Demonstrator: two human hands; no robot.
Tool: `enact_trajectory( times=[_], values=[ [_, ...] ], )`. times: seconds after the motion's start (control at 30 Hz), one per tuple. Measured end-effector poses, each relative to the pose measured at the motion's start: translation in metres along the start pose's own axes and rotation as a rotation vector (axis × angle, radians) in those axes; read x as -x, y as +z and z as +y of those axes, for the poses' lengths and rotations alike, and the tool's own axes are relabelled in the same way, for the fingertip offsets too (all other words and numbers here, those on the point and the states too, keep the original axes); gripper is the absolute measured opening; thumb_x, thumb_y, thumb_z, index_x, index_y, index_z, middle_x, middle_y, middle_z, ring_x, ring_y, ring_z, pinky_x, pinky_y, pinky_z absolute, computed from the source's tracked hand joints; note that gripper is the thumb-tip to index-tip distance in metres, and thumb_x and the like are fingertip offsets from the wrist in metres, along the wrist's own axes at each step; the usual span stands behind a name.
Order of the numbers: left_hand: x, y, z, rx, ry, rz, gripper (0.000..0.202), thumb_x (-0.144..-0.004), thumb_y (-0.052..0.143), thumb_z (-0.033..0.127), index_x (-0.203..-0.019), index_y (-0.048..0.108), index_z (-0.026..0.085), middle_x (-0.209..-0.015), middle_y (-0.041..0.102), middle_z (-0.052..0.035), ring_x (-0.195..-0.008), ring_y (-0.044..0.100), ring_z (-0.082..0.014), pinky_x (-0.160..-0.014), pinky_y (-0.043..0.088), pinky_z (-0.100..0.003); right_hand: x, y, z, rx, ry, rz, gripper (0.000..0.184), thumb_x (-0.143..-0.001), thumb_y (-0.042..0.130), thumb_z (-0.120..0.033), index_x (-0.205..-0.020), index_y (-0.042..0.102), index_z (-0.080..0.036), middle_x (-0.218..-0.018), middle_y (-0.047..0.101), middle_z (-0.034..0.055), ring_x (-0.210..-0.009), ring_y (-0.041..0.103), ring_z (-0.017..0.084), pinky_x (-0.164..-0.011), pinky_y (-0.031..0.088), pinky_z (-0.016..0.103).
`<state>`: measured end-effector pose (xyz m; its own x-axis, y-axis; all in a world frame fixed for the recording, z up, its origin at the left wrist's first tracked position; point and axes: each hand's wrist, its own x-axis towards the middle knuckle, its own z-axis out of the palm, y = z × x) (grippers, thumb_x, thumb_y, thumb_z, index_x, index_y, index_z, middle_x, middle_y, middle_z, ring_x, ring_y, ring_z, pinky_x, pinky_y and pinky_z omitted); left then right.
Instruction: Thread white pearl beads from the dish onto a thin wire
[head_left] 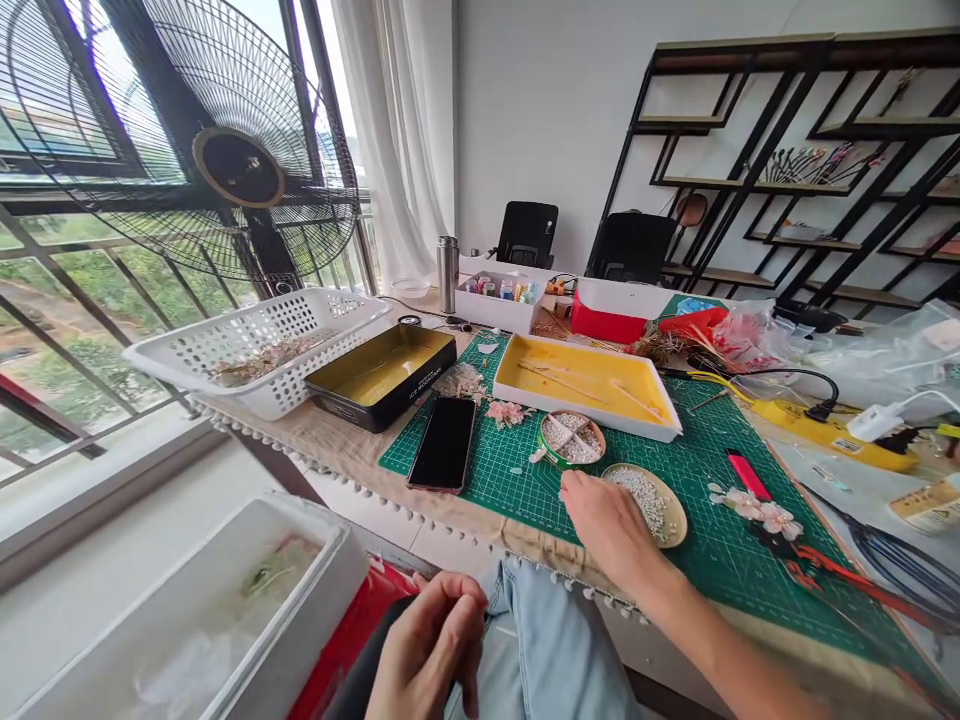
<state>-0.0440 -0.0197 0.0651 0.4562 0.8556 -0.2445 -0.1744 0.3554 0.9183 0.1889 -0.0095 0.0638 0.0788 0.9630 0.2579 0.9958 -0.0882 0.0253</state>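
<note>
- Green cutting mat (pixel 709 570) lies under your right hand (pixel 607 525); hand loosely open, fingers together, nothing visible in them.
- Fingertips (pixel 571 487) point up and left, on or just above the mat; can't tell which from this view.
- Round tan dish (pixel 679 515) of white beads sits on the mat just right of that hand, almost at its edge. Round, so no long axis. Right hand is much nearer than left.
- Round green tin (pixel 541 447) of white beads, split into compartments, sits just ahead of your fingertips.
- Left hand (pixel 427 645) is back past the table edge, above your jeans (pixel 544 640); fingers curled, thumb against them. Can't tell if it pinches anything small.
- Farther ahead: white tray (pixel 600 418) with yellow lining and thin sticks, pink flowers (pixel 508 412), black phone (pixel 442 445).
- Right of the dish: white flowers (pixel 757 515), red tool handle (pixel 748 476).
</note>
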Motion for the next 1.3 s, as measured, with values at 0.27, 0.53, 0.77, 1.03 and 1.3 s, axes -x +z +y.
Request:
enact_trajectory(
  times=[0.27,0.53,0.77,1.03,1.3],
  values=[
    [-0.014,0.012,-0.017,0.03,-0.036,-0.132,0.049,-0.08,0.064,0.063,-0.093,0.056,0.016,-0.058,0.043,0.0076,-0.043,0.039,-0.0047,-0.039,0.037,-0.015,0.009,-0.001,-0.008,-0.19,0.038,0.008,0.024,-0.098,0.036,-0.014,-0.083,0.055,-0.018,-0.082,0.061,0.0076,-0.074,0.057,0.022,-0.06,0.034,0.032],
    [-0.019,0.029,-0.028,0.004,0.031,-0.077,0.045,-0.081,0.063,0.058,-0.082,0.058,0.014,-0.059,0.046,0.0062,-0.041,0.042,-0.005,-0.037,0.038,-0.016,0.039,-0.028,-0.029,-0.79,0.124,-0.113,0.025,-0.096,0.048,-0.032,-0.077,0.058,-0.019,-0.066,0.062,-0.0029,-0.058,0.057,0.011,-0.053,0.045,0.019],
    [-0.02,0.042,-0.025,-0.085,-0.042,-0.219,0.041,-0.08,0.061,0.055,-0.073,0.052,0.016,-0.05,0.045,0.0073,-0.037,0.04,-0.0051,-0.035,0.038,-0.015,0.079,-0.03,-0.047,-0.825,0.168,0.074,0.028,-0.096,0.047,-0.033,-0.078,0.063,-0.02,-0.07,0.063,0.0008,-0.065,0.057,0.014,-0.06,0.043,0.024],
    [-0.018,0.048,-0.032,-0.085,-0.067,-0.22,0.038,-0.082,0.059,0.052,-0.072,0.05,0.017,-0.054,0.046,0.0072,-0.036,0.037,-0.0038,-0.034,0.031,-0.015,0.114,-0.024,-0.047,-0.937,0.037,0.206,0.029,-0.095,0.051,-0.018,-0.119,0.063,-0.027,-0.102,0.066,0.0047,-0.091,0.064,0.015,-0.075,0.052,0.022],
    [-0.008,0.058,-0.033,-0.107,-0.047,-0.088,0.036,-0.083,0.058,0.049,-0.071,0.053,0.016,-0.06,0.049,0.0035,-0.051,0.036,-0.0068,-0.047,0.026,-0.018,0.125,-0.018,-0.066,-1.592,0.555,0.309,0.038,-0.098,0.044,-0.047,-0.085,0.07,-0.022,-0.085,0.058,0.003,-0.053,0.045,0.008,-0.05,0.041,0.022]
  ],
)
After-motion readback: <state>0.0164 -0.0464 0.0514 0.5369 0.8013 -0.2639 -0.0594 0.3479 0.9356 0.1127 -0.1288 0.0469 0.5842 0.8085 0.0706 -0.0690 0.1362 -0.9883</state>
